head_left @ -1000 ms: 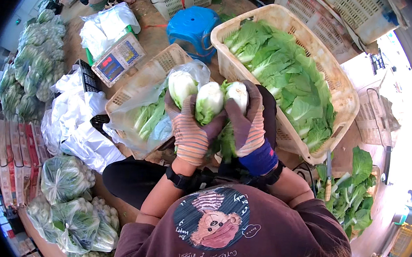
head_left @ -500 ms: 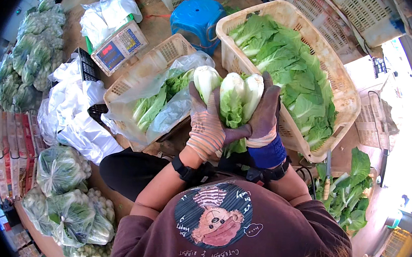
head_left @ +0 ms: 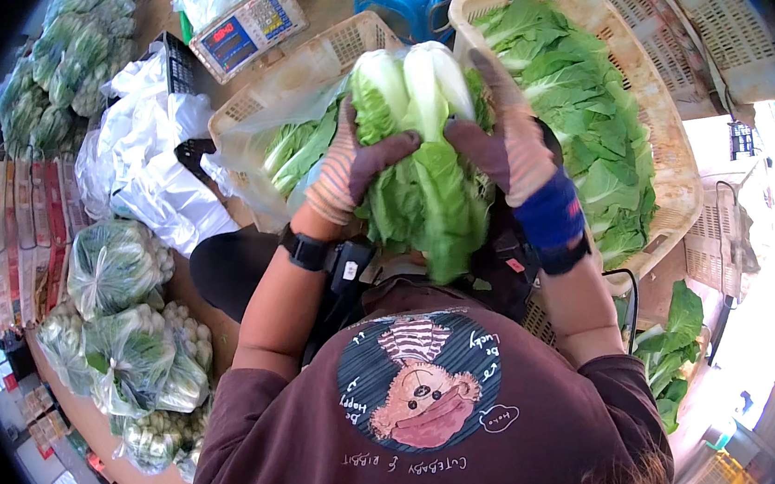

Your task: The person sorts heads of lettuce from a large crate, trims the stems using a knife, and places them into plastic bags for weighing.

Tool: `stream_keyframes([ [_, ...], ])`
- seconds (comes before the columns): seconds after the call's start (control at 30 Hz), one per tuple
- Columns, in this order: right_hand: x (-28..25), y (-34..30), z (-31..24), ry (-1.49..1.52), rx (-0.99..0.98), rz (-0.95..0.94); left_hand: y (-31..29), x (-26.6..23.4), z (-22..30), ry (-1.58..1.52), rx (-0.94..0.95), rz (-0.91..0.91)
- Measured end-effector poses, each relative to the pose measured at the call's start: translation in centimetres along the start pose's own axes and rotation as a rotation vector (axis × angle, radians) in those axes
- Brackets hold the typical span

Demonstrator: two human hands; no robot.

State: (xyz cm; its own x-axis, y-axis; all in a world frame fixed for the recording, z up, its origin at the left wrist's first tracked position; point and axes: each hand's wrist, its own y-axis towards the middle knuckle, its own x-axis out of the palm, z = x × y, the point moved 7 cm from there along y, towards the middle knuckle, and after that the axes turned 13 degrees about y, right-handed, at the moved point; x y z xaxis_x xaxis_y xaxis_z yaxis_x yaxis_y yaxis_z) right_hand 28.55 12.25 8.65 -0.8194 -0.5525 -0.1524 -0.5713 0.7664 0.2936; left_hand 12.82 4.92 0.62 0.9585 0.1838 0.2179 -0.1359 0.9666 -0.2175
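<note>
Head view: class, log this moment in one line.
left hand: holding leafy greens | right hand: holding same greens | weighing scale: lit

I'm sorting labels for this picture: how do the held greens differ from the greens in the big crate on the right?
The held greens are cupped between the left hand and right hand; the crate greens lie heaped in the big crate. The held greens show thick white stalks at their far end; the crate greens show mostly leaf. Both have green leaves.

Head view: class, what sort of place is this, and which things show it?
Probably a vegetable packing area: a crate of leafy greens, a digital scale, and clear bags of vegetables.
</note>
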Motion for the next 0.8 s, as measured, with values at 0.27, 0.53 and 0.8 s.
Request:
stream_keyframes([
  [0.27, 4.6, -1.4, 5.8, 0.434, 0.352, 0.101, -2.9, 1.3, 1.3, -0.549, -0.198, -0.188],
  [0.53, 8.7, -3.2, 1.2, 0.565, 0.121, -0.019, -2.9, -2.4, -1.2, -0.195, -0.112, 0.050],
  [0.8, 12.7, -5.0, 1.7, 0.407, 0.093, -0.117, -6.3, -4.0, -2.2, 0.061, 0.055, 0.087],
])
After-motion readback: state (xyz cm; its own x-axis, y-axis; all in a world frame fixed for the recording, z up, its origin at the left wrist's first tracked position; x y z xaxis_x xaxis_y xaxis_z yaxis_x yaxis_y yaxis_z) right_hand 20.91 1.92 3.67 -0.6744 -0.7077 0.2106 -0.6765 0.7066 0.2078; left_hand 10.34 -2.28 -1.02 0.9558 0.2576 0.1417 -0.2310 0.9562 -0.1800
